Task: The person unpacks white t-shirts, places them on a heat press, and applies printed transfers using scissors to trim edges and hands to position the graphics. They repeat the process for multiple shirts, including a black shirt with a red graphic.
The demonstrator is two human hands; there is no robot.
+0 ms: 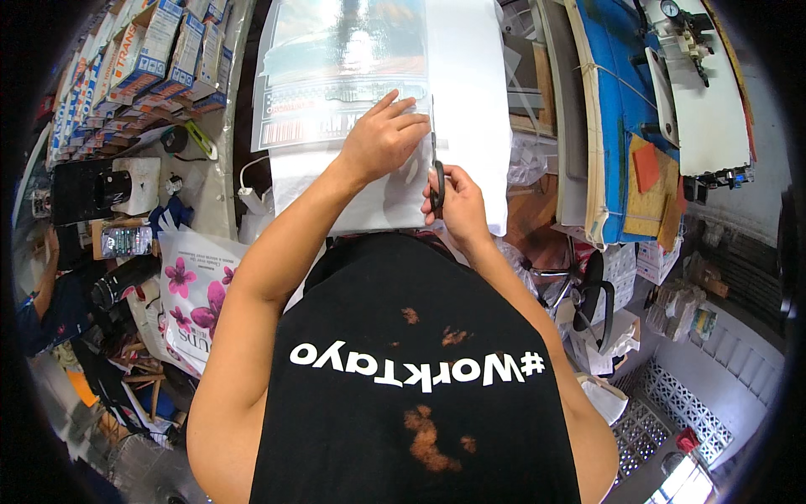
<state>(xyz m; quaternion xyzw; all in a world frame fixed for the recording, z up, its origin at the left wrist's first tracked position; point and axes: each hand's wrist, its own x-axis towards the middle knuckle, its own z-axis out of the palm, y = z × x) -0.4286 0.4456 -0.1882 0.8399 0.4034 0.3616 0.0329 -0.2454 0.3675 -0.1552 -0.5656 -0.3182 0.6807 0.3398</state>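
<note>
A glossy printed film sheet (352, 57), with a picture of a vehicle and a band of writing, lies on a white cloth-like layer (475, 113). My left hand (388, 135) rests palm down on the sheet's near right part, its fingers spread. Just to the right and nearer to me, my right hand (458, 203) grips black-handled scissors (438, 189). Their blades point away from me, along the right edge of the sheet. Glare covers part of the print, and I cannot tell how far apart the blades are.
Stacked cardboard boxes (135, 57) stand at the far left, near a green-handled cutter (200, 140). A white plug or adapter (250, 200) lies left of the cloth. Blue boards (614, 113) stand at the right, above a chair (595, 296). Another person's arm (47, 277) shows at far left.
</note>
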